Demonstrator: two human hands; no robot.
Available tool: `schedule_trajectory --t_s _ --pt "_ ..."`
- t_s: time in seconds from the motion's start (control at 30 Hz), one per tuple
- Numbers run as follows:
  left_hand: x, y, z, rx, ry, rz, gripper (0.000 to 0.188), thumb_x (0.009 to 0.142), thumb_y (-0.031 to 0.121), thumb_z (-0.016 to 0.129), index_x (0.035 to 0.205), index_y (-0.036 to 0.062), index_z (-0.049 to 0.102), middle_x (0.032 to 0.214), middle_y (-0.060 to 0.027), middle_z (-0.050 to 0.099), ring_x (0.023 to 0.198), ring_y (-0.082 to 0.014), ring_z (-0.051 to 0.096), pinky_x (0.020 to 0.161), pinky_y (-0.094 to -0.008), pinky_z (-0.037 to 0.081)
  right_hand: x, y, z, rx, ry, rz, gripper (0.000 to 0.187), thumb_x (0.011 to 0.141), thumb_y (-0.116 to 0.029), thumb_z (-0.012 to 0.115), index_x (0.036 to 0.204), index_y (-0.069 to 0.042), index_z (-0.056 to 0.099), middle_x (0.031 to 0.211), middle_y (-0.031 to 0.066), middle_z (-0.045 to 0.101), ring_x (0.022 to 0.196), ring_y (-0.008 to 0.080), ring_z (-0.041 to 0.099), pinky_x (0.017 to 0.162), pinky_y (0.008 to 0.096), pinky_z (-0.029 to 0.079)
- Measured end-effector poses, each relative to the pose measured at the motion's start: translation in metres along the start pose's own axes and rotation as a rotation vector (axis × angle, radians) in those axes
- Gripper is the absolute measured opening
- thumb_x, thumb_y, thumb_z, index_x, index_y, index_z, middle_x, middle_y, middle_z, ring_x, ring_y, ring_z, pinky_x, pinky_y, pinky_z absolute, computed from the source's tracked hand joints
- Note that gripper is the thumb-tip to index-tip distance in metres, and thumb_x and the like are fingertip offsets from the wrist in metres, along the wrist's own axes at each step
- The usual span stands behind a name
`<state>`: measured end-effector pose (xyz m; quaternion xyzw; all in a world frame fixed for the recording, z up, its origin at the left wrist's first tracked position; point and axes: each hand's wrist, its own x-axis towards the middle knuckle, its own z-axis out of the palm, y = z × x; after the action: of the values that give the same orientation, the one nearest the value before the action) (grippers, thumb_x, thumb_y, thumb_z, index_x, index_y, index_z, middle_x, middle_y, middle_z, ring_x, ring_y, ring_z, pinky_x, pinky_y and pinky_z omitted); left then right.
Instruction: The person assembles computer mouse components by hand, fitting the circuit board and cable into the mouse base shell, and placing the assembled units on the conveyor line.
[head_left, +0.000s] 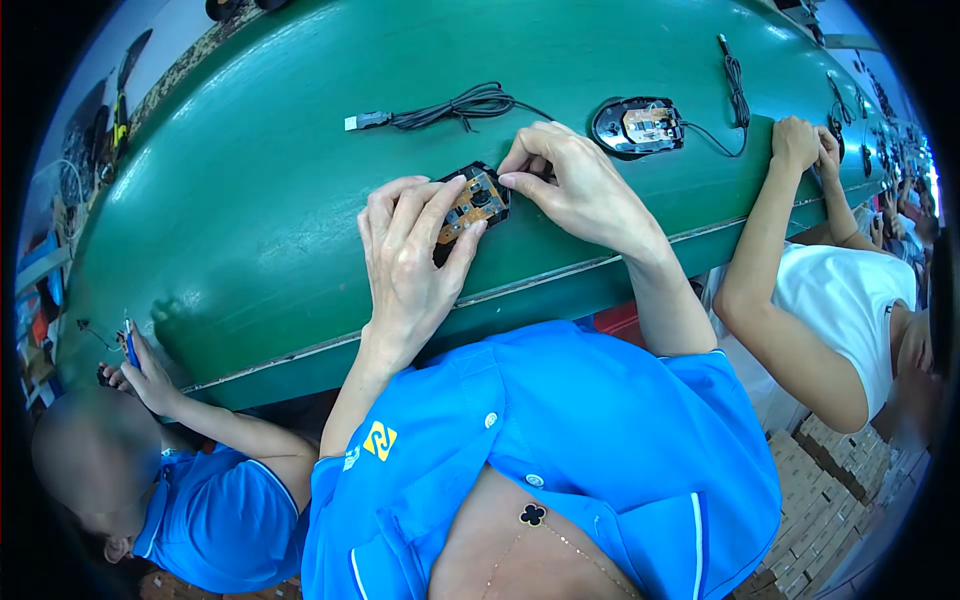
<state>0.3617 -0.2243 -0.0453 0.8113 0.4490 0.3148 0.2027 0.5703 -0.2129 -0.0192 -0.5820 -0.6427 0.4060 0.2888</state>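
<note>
An opened computer mouse (476, 203) lies on the green work surface, its tan circuit board exposed in a black shell. My left hand (408, 240) grips it from the left, fingers over the far edge and thumb on the near side. At the mouse's right end my right hand (575, 178) is closed in a pinch, thumb and forefinger together on the mouse cable where it meets the shell. That contact is partly covered by my fingers. The black cable bundle (480, 103), tied in loops with a silver USB plug (368, 121), lies just beyond my hands.
Another opened mouse (640, 128) sits farther right, its cable (738, 90) coiled beyond it. The long green work surface (280, 190) curves across the view. On the right a co-worker's hands (805, 148) are busy; on the left another's hand (145, 372) holds a blue-handled tool (131, 345).
</note>
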Motion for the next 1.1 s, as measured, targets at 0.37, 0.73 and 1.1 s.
schedule_trajectory --t_s 0.37,0.73,1.1 --pt "0.002 -0.002 -0.001 0.016 0.001 -0.002 0.043 0.077 0.014 0.080 0.118 0.0065 0.070 0.108 -0.0042 0.065 0.108 -0.0232 0.054 0.093 -0.0404 0.038 0.012 -0.002 -0.007 -0.020 -0.120 0.128 0.003 0.086 0.000 0.067 0.087 0.000 0.064 0.076 0.0060 0.063 0.064 0.0137 0.054 0.057 0.0277 0.044" --pt "0.002 0.000 -0.010 0.019 0.003 0.014 0.040 0.078 0.014 0.079 0.117 0.0060 0.069 0.107 -0.0049 0.064 0.107 -0.0233 0.054 0.093 -0.0412 0.038 0.006 -0.018 0.002 -0.452 -0.021 -0.090 0.009 0.083 -0.003 0.069 0.086 -0.003 0.061 0.081 0.0046 0.063 0.077 0.0201 0.057 0.068 0.0348 0.047" --pt "-0.006 0.003 -0.021 0.047 -0.015 0.063 0.040 0.080 0.015 0.078 0.117 0.0052 0.068 0.107 -0.0055 0.064 0.105 -0.0240 0.053 0.092 -0.0414 0.037 -0.015 -0.024 0.003 -0.181 0.012 -0.295 0.026 0.082 -0.004 0.071 0.108 -0.006 0.067 0.107 0.0061 0.062 0.096 0.0213 0.058 0.084 0.0352 0.048"
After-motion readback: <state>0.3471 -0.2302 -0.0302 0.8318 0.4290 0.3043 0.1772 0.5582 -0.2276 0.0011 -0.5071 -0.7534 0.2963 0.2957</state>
